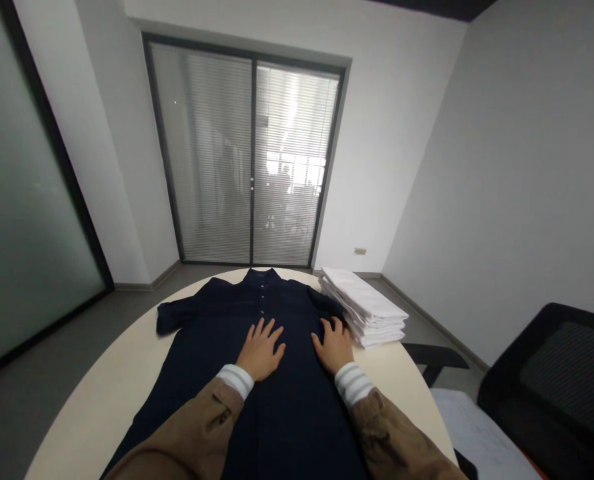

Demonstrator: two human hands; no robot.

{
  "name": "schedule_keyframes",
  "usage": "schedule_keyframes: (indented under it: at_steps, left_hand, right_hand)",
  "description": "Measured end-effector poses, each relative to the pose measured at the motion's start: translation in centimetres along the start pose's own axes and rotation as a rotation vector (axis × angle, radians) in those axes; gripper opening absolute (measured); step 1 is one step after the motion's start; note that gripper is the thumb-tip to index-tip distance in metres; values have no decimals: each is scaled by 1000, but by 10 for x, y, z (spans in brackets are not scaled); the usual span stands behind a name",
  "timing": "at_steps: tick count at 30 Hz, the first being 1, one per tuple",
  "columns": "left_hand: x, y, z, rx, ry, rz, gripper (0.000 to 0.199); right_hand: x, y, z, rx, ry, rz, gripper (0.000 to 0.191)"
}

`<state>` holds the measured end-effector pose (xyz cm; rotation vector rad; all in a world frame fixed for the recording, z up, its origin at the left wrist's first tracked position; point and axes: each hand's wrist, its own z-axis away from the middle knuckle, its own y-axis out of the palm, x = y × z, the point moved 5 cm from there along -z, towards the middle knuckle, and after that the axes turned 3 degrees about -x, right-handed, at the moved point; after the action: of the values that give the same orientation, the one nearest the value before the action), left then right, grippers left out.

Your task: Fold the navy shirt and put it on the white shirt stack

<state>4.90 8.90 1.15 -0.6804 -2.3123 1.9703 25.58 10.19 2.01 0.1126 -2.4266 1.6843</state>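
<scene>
A dark navy short-sleeved shirt (217, 333) lies spread flat, buttons up, on a cream oval table (97, 407), collar pointing away from me. My left hand (261, 350) rests palm down on the middle of the shirt, fingers spread. My right hand (333, 345) lies flat on the shirt's right side, fingers apart, close to a stack of folded white garments (364, 307). Neither hand grips anything. Both arms wear brown sleeves with striped cuffs.
The white stack stands at the table's right edge, over the shirt's right sleeve. A black chair (551, 380) stands to the right, with a paper sheet (471, 433) below it. Glass doors with blinds (249, 157) face me beyond the table.
</scene>
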Motion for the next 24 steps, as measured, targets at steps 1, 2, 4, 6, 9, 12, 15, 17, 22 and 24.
schedule_keyframes:
  at_steps: [1,2,4,6,9,12,15,17,22,24]
  left_hand:
    - [2,0,0,-13,9,13,53]
    - [3,0,1,-25,20,24,52]
    - [4,-1,1,-27,44,41,51]
    - [3,-1,1,-5,60,47,52]
    - [3,1,1,25,69,48,54]
    - [4,3,1,35,72,47,54]
    - [5,3,1,40,73,49,55]
    - [5,3,1,43,74,49,55]
    - [5,3,2,46,75,52,54]
    - [4,2,2,45,75,52,54]
  right_hand:
    - [0,0,-2,-23,-34,-20,52]
    - [1,-1,-5,-52,-68,-41,49]
    - [2,-5,-10,-113,-138,-97,44]
    - [4,-10,-13,-157,-195,-182,42]
    - [6,-15,-15,-171,-251,-325,39]
    - [9,-17,-14,-148,-275,-413,30]
    - [12,-19,-12,-135,-278,-418,23]
    - [14,-20,-11,-129,-297,-409,21]
    - [28,-15,-4,23,-460,-436,22]
    - [33,-13,0,75,-523,-441,23]
